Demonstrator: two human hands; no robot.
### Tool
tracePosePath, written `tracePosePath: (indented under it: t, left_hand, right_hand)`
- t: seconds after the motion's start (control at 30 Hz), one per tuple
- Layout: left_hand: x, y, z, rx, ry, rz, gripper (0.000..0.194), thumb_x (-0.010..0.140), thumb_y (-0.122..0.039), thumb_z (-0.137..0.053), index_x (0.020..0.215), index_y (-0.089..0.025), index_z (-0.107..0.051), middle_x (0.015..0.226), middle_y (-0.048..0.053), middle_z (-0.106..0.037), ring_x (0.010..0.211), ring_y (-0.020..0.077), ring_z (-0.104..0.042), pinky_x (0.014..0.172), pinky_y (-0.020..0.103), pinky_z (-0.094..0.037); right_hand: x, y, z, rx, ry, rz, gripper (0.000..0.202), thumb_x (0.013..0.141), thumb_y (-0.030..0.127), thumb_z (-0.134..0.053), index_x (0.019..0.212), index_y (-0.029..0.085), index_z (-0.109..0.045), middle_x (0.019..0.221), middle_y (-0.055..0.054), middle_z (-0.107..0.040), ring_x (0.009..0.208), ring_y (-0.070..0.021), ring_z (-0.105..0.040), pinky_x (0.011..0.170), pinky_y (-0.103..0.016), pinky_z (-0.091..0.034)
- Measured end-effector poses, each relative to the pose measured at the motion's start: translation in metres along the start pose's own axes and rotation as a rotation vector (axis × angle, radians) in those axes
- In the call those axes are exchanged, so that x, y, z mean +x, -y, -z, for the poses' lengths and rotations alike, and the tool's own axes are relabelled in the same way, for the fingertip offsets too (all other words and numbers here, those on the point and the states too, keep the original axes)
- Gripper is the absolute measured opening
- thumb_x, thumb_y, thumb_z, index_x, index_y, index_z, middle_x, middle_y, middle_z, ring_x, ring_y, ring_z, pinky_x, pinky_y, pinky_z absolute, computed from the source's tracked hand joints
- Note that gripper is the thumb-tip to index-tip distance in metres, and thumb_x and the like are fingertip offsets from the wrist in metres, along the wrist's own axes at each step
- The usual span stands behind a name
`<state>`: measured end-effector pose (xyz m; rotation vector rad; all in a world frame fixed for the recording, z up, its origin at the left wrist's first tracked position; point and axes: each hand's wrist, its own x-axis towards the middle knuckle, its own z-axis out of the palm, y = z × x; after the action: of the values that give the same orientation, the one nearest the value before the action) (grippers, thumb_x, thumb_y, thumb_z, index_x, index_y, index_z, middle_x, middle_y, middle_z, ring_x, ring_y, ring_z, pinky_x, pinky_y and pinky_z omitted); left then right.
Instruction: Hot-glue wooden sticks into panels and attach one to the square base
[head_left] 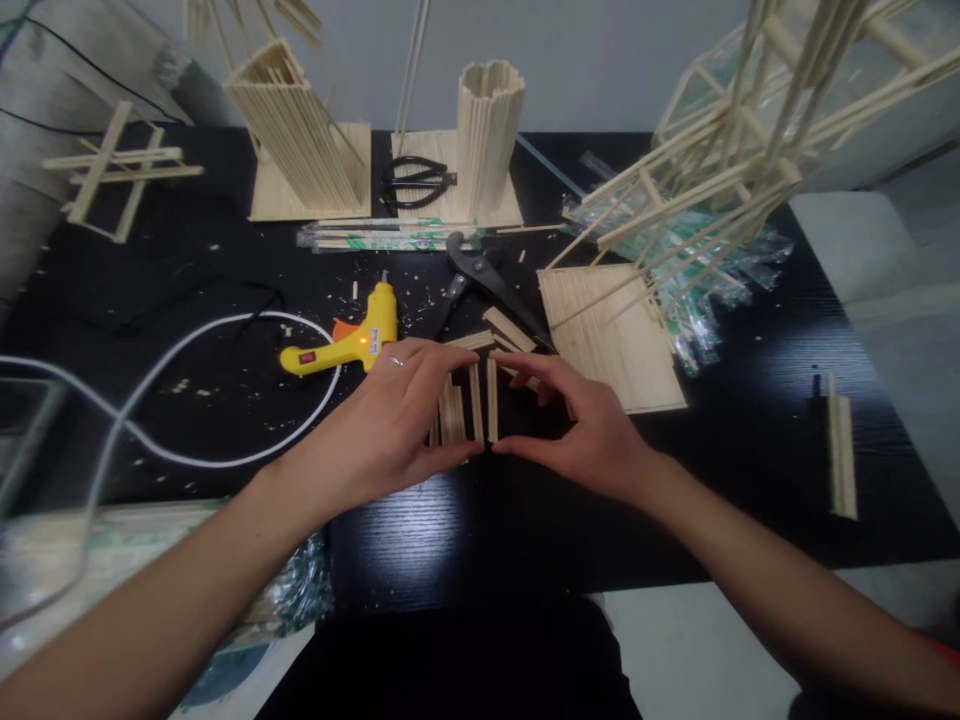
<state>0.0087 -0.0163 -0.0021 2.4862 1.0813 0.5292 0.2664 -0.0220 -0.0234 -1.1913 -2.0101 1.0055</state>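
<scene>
Strips (492,402): L hand (401,415), R hand (600,432), 1 ea.

We locate sticks (493,402) between our left hand (411,405) and right hand (592,425), the glue gun (367,338) beyond-left of both.

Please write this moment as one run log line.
left hand: holds wooden strip by ends; right hand: holds second strip likewise; strips: side by side, gap between; glue gun: on table, orange light lit
</scene>
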Motion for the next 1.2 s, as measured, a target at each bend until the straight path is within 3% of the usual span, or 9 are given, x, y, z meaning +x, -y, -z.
tracePosePath:
  t: [0.9, 1.2]
  left_hand:
    - [0.0019, 0.0006, 0.0003, 0.009, 0.028, -0.036, 0.066, 0.092, -0.038, -0.077, 0.144, -0.017, -0.043, 0.134, 0.018, -0.063, 0.125, 0.0344, -0.059, 0.105, 0.053, -0.051]
    - [0.0020, 0.0011, -0.0018, -0.015, 0.041, -0.041, 0.063, 0.091, -0.035, -0.078, 0.142, -0.018, -0.046, 0.134, 0.016, -0.064, 0.127, 0.0338, -0.058, 0.107, 0.053, -0.050]
  right_hand:
    - [-0.0002, 0.0022, 0.0014, -0.068, 0.051, 0.024, 0.072, 0.077, 0.037, -0.093, 0.141, 0.031, -0.062, 0.128, -0.006, -0.074, 0.107, -0.0277, -0.071, 0.089, -0.045, -0.062]
    - [0.0004, -0.0007, 0.0011, -0.141, 0.080, 0.106, 0.058, 0.080, 0.035, -0.090, 0.134, 0.031, -0.067, 0.145, -0.005, -0.069, 0.127, -0.0323, -0.066, 0.109, -0.058, -0.053]
